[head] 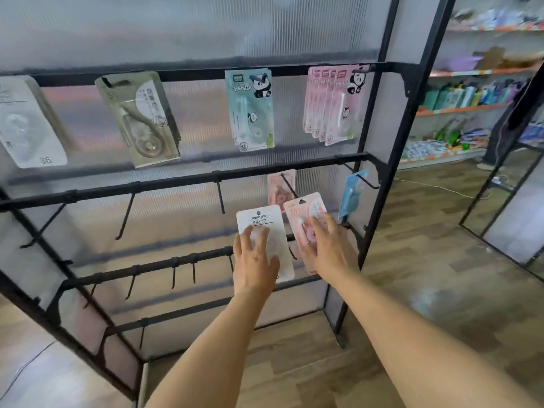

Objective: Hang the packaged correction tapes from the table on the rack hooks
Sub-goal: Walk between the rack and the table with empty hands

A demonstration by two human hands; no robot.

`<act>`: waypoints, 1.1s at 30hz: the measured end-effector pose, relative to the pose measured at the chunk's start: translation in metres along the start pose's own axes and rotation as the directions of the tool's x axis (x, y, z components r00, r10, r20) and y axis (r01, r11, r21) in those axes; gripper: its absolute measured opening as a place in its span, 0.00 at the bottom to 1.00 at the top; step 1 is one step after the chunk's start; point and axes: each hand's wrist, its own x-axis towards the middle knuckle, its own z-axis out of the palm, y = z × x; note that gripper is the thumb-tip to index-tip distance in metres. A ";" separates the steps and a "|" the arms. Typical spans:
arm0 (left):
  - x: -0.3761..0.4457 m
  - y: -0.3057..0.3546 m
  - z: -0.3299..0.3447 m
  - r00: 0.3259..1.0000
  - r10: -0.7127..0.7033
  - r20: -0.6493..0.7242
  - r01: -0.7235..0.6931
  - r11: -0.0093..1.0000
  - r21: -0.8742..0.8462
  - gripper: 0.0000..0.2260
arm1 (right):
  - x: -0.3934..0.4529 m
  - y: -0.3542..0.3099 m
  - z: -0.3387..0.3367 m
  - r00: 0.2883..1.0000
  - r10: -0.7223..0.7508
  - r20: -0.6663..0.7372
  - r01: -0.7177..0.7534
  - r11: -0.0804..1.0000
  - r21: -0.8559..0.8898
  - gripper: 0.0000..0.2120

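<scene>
My left hand point(254, 257) holds a white packaged correction tape point(281, 248) up in front of the black rack point(176, 181), fingers spread over its face. My right hand point(329, 245) holds a pink packaged correction tape point(303, 214) just below a middle-bar hook point(287, 184), where another pink pack point(279, 184) hangs. A blue pack point(351, 192) hangs on the hook to the right. On the top bar hang a teal panda pack point(250, 110), several pink panda packs point(332, 104), an olive pack point(141, 119) and a white pack point(26, 125).
Several bare hooks point(126, 214) stick out from the middle and lower bars on the left. The rack's right post point(379, 201) stands beside my right hand. Store shelves point(471, 107) with goods line the far right wall. A mirror frame point(506, 201) leans on the wooden floor.
</scene>
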 end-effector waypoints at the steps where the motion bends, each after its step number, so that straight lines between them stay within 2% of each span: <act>1: 0.000 0.001 0.002 1.000 -0.003 -0.013 0.003 1.000 0.001 0.26 | 0.002 0.003 0.002 1.000 -0.007 0.001 0.007 1.000 0.004 0.29; 7: 0.009 0.001 0.010 0.999 -0.007 -0.048 0.008 1.000 0.003 0.27 | 0.010 0.007 0.015 1.000 -0.026 0.004 0.026 0.999 0.031 0.32; 12: 0.017 -0.003 0.015 0.998 -0.003 -0.055 0.003 1.000 0.011 0.27 | 0.017 0.008 0.021 1.000 -0.007 -0.022 0.007 0.999 0.040 0.29; 23: 0.032 0.004 0.007 1.000 0.010 -0.014 -0.009 0.999 0.036 0.27 | 0.053 -0.002 0.032 0.998 0.035 0.061 -0.037 0.999 0.030 0.32; 26: 0.029 0.008 0.006 1.000 0.027 -0.006 -0.026 0.998 0.064 0.28 | 0.051 -0.003 0.028 0.999 0.033 -0.037 -0.031 0.998 0.054 0.27; 29: 0.021 0.011 0.002 0.998 0.062 -0.011 -0.061 0.996 0.071 0.28 | 0.043 -0.009 0.019 0.988 -0.038 -0.153 0.056 0.992 0.115 0.21; 33: 0.014 0.014 -0.014 0.993 0.097 -0.067 -0.092 0.993 0.070 0.28 | 0.036 -0.028 0.005 0.952 -0.144 -0.271 0.200 0.961 0.193 0.22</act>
